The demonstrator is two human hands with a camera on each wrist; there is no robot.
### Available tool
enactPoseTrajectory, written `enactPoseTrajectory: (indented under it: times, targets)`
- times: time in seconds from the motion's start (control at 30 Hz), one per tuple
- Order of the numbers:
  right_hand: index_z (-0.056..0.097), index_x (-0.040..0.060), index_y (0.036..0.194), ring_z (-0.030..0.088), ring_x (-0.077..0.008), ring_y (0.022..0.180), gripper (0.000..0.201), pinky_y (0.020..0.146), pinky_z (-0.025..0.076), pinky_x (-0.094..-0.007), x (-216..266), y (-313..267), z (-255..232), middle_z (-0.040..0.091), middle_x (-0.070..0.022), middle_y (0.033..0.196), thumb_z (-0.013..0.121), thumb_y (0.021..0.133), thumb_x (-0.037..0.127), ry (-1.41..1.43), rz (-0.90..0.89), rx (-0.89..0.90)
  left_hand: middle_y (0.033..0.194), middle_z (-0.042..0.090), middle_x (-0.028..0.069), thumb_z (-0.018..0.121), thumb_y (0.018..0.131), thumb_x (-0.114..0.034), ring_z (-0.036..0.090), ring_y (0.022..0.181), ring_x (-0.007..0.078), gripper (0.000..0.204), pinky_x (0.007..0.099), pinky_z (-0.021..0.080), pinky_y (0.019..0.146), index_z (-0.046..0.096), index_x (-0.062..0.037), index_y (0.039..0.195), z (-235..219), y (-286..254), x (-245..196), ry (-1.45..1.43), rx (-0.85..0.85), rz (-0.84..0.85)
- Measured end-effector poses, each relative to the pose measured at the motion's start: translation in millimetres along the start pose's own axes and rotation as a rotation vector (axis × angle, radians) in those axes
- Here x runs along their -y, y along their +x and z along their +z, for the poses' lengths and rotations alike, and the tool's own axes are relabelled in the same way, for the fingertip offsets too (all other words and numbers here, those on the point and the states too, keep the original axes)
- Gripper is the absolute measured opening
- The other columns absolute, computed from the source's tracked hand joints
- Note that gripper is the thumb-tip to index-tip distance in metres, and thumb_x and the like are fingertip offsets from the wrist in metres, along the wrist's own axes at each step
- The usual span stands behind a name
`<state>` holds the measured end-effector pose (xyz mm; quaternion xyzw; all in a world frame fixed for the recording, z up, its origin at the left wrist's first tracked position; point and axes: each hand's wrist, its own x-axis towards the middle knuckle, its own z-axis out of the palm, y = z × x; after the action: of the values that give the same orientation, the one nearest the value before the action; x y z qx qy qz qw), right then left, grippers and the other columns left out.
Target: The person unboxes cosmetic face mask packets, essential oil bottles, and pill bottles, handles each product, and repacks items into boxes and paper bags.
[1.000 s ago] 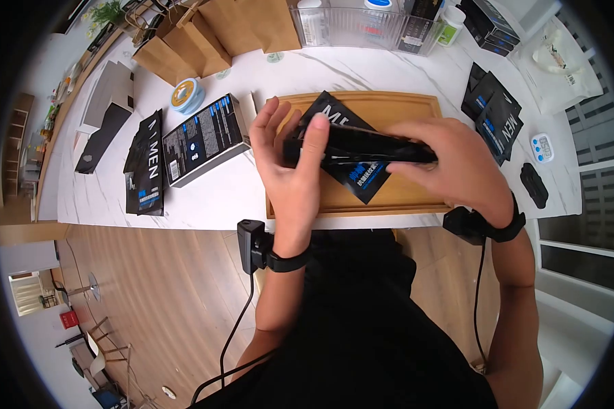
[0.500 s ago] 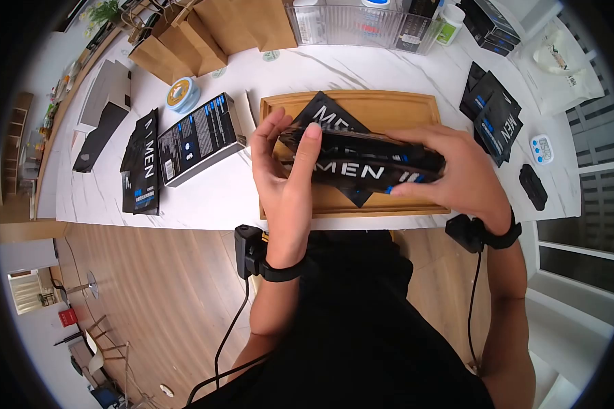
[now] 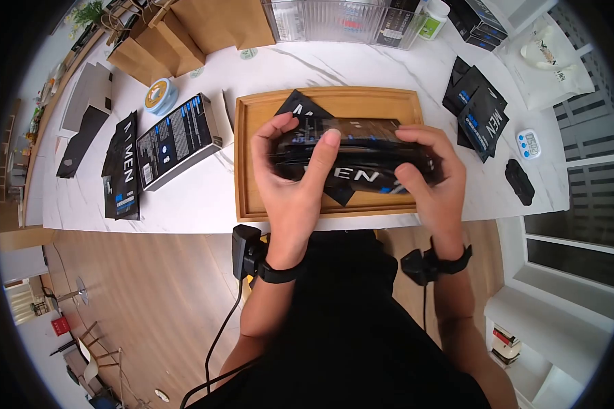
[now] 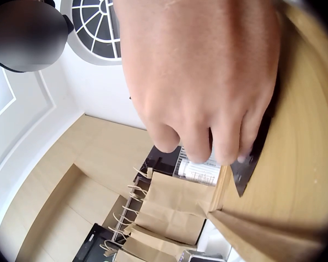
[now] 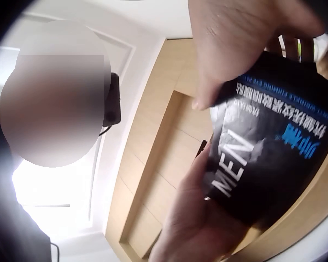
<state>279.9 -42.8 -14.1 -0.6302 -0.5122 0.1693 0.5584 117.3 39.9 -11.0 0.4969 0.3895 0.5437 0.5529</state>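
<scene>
In the head view a bundle of glossy black sachets marked MEN is held over the wooden tray. My left hand grips the bundle's left end, its thumb lying across the near side. At the right end my right hand grips it between thumb and curled fingers. In the right wrist view the front sachet faces the camera, with white and blue print. Another black sachet lies slantwise on the tray, partly hidden beneath the bundle. The left wrist view shows mostly the back of my left hand.
Left of the tray lie an open black box and several sachets. More sachets, a small timer and a black object lie to the right. Paper bags and a clear bin stand behind.
The bundle has tilted so its printed front shows. My right hand has moved left and turned, with its wrist drawn in below the bundle. The head view has shifted slightly.
</scene>
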Motion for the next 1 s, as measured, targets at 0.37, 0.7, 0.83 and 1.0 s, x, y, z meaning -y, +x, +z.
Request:
enactPoseTrajectory:
  times: [0.37, 0.7, 0.83, 1.0]
  targets:
    - [0.065, -0.0004, 0.092, 0.049, -0.0041, 0.069, 0.017, 0.066, 0.040, -0.0201, 4, 2, 38, 0.060, 0.0012, 0.081, 0.071, 0.093, 0.015, 0.303, 0.113, -0.365, 0.113, 0.054, 0.0074, 0.078, 0.088, -0.016, 0.052, 0.102, 0.0135, 0.051, 0.0279, 0.042, 0.093, 0.050, -0.0011, 0.127, 4, -9, 3, -0.142, -0.037, 0.029]
    - [0.065, -0.0005, 0.090, 0.050, -0.0046, 0.070, 0.015, 0.065, 0.040, -0.0214, 8, 9, 45, 0.057, 0.0028, 0.072, 0.065, 0.095, 0.013, 0.245, 0.117, -0.437, 0.114, 0.055, 0.0080, 0.079, 0.086, -0.009, 0.053, 0.104, 0.0123, 0.050, 0.0265, 0.042, 0.094, 0.049, -0.0008, 0.125, 0, -10, 3, -0.103, -0.103, 0.057]
    - [0.066, -0.0010, 0.095, 0.055, -0.0082, 0.078, 0.015, 0.075, 0.043, -0.0225, 4, 4, 32, 0.063, -0.0016, 0.081, 0.056, 0.098, 0.009, 0.207, 0.104, -0.366, 0.115, 0.055, 0.0074, 0.080, 0.085, -0.009, 0.055, 0.100, 0.0108, 0.051, 0.0249, 0.045, 0.089, 0.049, -0.0019, 0.124, -6, -9, 0, -0.169, -0.050, -0.063]
    - [0.067, -0.0034, 0.095, 0.060, -0.0100, 0.077, 0.017, 0.073, 0.046, -0.0243, 16, -1, 9, 0.066, -0.0058, 0.083, 0.054, 0.099, 0.007, 0.094, -0.011, -0.001, 0.118, 0.055, 0.0085, 0.082, 0.083, -0.011, 0.054, 0.103, 0.0114, 0.046, 0.0243, 0.044, 0.089, 0.053, -0.0028, 0.118, -7, -5, 4, -0.081, -0.010, 0.026]
